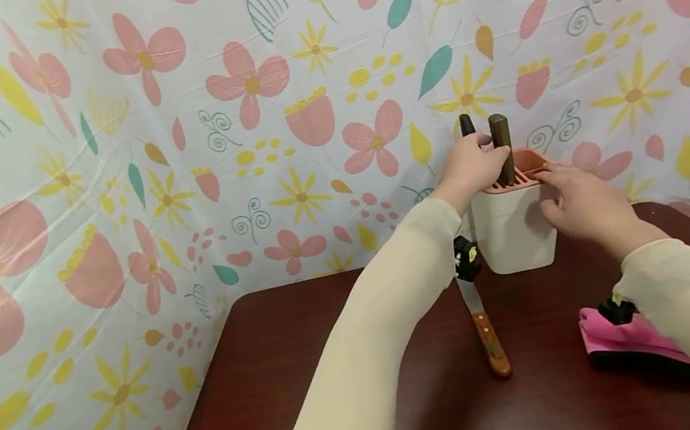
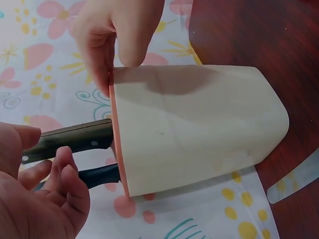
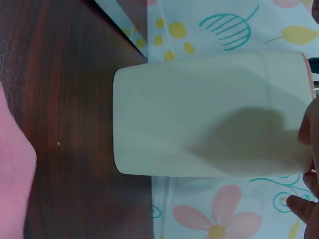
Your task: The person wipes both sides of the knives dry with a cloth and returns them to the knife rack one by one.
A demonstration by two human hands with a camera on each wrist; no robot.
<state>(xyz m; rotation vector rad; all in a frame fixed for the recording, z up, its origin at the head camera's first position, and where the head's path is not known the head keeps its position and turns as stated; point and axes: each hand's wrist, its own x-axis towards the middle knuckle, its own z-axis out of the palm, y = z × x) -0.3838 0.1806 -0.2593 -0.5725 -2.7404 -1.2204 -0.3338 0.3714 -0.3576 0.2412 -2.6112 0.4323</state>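
A white knife holder (image 1: 515,232) with an orange slotted top stands upright at the back of the table. Two handles rise from its slots: a dark brown riveted knife handle (image 2: 75,141) and a slimmer black handle (image 2: 102,175). My left hand (image 1: 472,167) pinches the brown handle, its other fingers curled beside the black one. Any blades below are hidden inside the holder. On the holder's right side, my right hand (image 1: 585,201) grips the rim, its thumb against the outer wall (image 2: 167,119) and its fingers at the top edge.
A flat-bladed tool with a riveted wooden handle (image 1: 491,346) lies on the dark red table (image 1: 316,372), left of the holder. At the right, a pink and black cloth item (image 1: 636,341) lies partly under my right forearm. Flower-printed sheeting (image 1: 305,138) hangs behind the table.
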